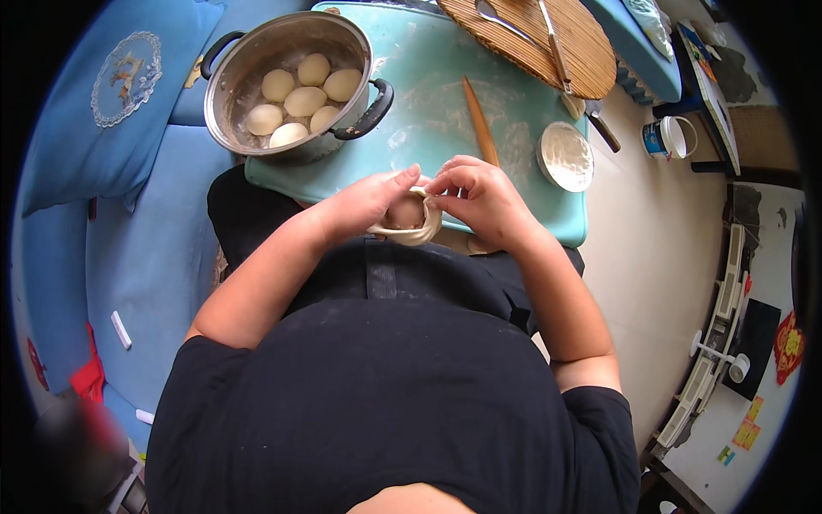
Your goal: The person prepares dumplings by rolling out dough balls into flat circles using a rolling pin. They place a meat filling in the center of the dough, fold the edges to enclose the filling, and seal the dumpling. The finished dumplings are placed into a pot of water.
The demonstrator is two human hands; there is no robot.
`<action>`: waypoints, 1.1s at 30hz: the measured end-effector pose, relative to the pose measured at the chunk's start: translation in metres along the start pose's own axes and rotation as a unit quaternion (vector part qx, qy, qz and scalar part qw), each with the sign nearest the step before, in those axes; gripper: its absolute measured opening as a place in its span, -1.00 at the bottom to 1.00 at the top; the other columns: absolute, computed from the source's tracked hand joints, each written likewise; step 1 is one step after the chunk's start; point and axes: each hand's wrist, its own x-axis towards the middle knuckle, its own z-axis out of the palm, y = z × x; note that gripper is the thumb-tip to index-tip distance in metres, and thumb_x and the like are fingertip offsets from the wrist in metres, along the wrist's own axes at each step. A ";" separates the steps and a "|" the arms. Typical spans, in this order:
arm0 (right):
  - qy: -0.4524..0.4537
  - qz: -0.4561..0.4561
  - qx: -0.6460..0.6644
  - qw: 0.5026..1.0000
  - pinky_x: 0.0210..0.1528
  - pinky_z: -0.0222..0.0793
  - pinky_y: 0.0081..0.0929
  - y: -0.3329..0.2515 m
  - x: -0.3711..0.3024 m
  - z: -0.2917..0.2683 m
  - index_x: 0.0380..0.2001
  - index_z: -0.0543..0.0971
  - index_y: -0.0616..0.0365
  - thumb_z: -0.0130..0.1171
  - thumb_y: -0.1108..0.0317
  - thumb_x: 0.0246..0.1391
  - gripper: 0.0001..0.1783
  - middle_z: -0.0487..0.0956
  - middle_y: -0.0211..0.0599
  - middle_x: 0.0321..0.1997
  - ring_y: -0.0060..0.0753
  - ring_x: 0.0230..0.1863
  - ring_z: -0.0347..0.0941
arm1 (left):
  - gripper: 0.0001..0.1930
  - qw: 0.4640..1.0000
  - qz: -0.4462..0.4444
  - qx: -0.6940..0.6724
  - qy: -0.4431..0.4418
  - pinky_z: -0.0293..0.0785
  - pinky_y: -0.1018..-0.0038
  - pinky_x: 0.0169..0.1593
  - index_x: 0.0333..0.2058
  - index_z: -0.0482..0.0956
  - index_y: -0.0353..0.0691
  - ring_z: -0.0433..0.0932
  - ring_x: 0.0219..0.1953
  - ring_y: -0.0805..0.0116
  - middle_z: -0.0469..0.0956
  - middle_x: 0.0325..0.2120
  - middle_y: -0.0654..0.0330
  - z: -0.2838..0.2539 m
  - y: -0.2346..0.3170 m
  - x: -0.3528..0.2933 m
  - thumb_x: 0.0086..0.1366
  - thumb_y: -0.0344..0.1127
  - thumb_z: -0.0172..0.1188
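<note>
My left hand (374, 203) cups a round dough wrapper (419, 235) over my lap, near the front edge of the teal table (419, 94). A brownish, rounded filling (405, 213) shows inside its raised rim. The fingers of my right hand (484, 204) pinch the wrapper's right edge. Ahead and to the left, a metal pot (224, 107) with black handles holds several pale, smooth dough buns (305, 101). Beyond my right hand lies a tapered wooden rolling pin (480, 120). A bowl of white flour (566, 158) stands at the table's right side.
A round woven tray (591, 51) at the far right carries a spoon (505, 20) and a long-handled utensil (555, 47). Flour dusts the tabletop. A blue sofa (141, 265) runs along the left. On the floor at right stands a small white-and-blue bucket (666, 138).
</note>
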 end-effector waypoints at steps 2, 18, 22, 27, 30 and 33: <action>0.021 -0.012 -0.023 0.999 -0.32 0.39 -0.47 0.005 0.000 0.002 -0.43 0.58 0.24 0.25 0.47 -0.12 -0.88 0.51 -0.26 -0.40 -0.37 -0.38 0.46 | -0.45 0.998 -0.018 -0.028 0.051 0.44 0.54 -0.14 0.05 0.35 -0.28 0.46 -0.13 0.48 0.48 -0.17 0.18 0.002 0.007 -0.003 0.32 0.09 -0.07; 0.027 0.045 0.015 0.998 -0.26 0.40 -0.59 0.005 0.001 0.003 -0.16 0.54 0.24 0.21 0.54 -0.05 -0.69 0.53 -0.34 -0.40 -0.59 -0.37 0.44 | -0.61 0.987 0.016 -0.134 0.088 0.39 0.47 0.03 0.10 0.27 -0.25 0.43 -0.05 0.44 0.42 -0.08 0.16 0.008 -0.005 -0.001 0.37 -0.22 -0.09; 0.047 0.033 0.001 0.998 -0.26 0.40 -0.57 0.004 -0.001 0.005 -0.23 0.57 0.25 0.22 0.52 -0.05 -0.75 0.54 -0.31 -0.41 -0.56 -0.36 0.46 | -0.61 0.991 0.042 -0.107 0.064 0.35 0.51 0.06 0.11 0.29 -0.26 0.42 -0.05 0.47 0.42 -0.06 0.16 0.002 -0.011 0.005 0.36 -0.25 -0.07; 0.074 -0.017 -0.074 0.994 -0.27 0.40 -0.47 0.014 -0.001 0.008 -0.37 0.57 0.23 0.22 0.49 -0.07 -0.87 0.52 -0.26 -0.43 -0.33 -0.38 0.48 | -0.53 0.994 0.033 -0.083 0.065 0.44 0.44 -0.02 0.13 0.28 -0.21 0.43 -0.04 0.42 0.40 -0.03 0.17 0.001 -0.011 0.003 0.28 -0.20 0.07; 0.118 -0.034 -0.096 0.988 -0.28 0.39 -0.44 0.016 -0.002 0.010 -0.41 0.57 0.21 0.22 0.48 -0.07 -0.90 0.50 -0.25 -0.44 -0.23 -0.38 0.46 | -0.58 0.984 -0.009 -0.142 0.108 0.48 0.38 -0.08 0.11 0.30 -0.20 0.44 -0.05 0.38 0.40 -0.04 0.17 0.006 -0.006 0.000 0.31 -0.22 0.01; 0.130 -0.058 -0.097 0.985 -0.31 0.39 -0.47 0.014 -0.002 0.009 -0.41 0.57 0.20 0.22 0.48 -0.07 -0.91 0.50 -0.28 -0.45 -0.27 -0.38 0.45 | -0.67 0.980 0.029 -0.148 0.129 0.52 0.40 -0.20 0.06 0.33 -0.15 0.47 -0.13 0.43 0.44 -0.14 0.20 0.001 -0.007 0.002 0.37 -0.23 -0.12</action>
